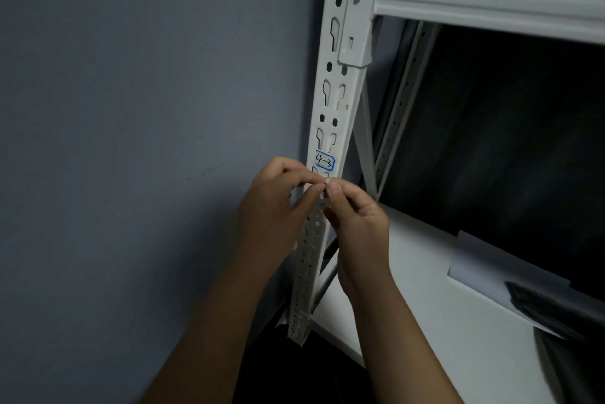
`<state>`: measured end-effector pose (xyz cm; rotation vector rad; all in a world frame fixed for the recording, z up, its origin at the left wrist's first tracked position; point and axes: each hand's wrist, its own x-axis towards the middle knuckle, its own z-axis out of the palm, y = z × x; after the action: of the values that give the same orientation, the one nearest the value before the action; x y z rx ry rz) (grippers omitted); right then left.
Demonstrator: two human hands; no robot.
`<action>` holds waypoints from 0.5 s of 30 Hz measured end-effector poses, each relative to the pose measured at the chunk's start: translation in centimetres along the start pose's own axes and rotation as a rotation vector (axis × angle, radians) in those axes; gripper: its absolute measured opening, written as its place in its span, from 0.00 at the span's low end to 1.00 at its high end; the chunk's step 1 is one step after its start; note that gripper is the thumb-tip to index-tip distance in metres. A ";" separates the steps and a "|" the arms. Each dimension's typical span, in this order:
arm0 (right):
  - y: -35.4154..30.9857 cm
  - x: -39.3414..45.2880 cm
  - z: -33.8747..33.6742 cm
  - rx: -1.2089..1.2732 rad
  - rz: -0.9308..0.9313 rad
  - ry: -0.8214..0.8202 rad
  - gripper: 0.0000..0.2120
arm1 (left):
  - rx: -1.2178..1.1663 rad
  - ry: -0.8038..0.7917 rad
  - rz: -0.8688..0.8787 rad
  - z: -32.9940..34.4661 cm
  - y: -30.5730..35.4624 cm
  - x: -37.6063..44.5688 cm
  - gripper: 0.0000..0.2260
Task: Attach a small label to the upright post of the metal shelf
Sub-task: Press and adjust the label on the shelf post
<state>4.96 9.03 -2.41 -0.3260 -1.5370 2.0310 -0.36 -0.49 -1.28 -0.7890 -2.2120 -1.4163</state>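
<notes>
Looking down, we pinch a tiny scrap (326, 181) between our left hand (278, 204) and right hand (358, 223), right against the white post (330, 102). Just above our fingers, the label (324, 160) marked "4-3" sticks to the post.

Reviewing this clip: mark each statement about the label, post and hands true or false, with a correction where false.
1. A label reading 4-3 sits on the upright post. True.
2. The label's border is red. False: it is blue.
3. Both the left hand and right hand pinch a tiny piece just below the label. True.
4. The hands are above the label. False: below it.
5. The wall is left of the post. True.
</notes>
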 end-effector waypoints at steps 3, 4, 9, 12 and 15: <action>0.0 0.3 -0.3 0.004 0.054 -0.032 0.08 | 0.125 -0.012 0.104 0.0 -0.2 0.0 0.10; 0.0 0.4 -0.4 0.012 0.076 -0.049 0.08 | 0.170 -0.020 0.132 0.0 -0.4 0.0 0.13; -0.2 0.4 -0.5 0.095 0.192 -0.110 0.10 | 0.336 0.000 0.148 -0.1 -0.1 -0.3 0.08; -0.2 0.5 -0.7 0.055 0.166 -0.119 0.09 | 0.287 -0.015 0.069 0.1 -0.1 -0.4 0.06; -0.4 0.5 -0.9 -0.028 0.108 -0.133 0.08 | 0.167 -0.024 -0.024 0.2 -0.3 -0.3 0.05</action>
<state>5.13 10.12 -2.29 -0.2956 -1.6617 2.1540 -0.39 -0.50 -1.75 -0.7277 -2.3293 -1.2196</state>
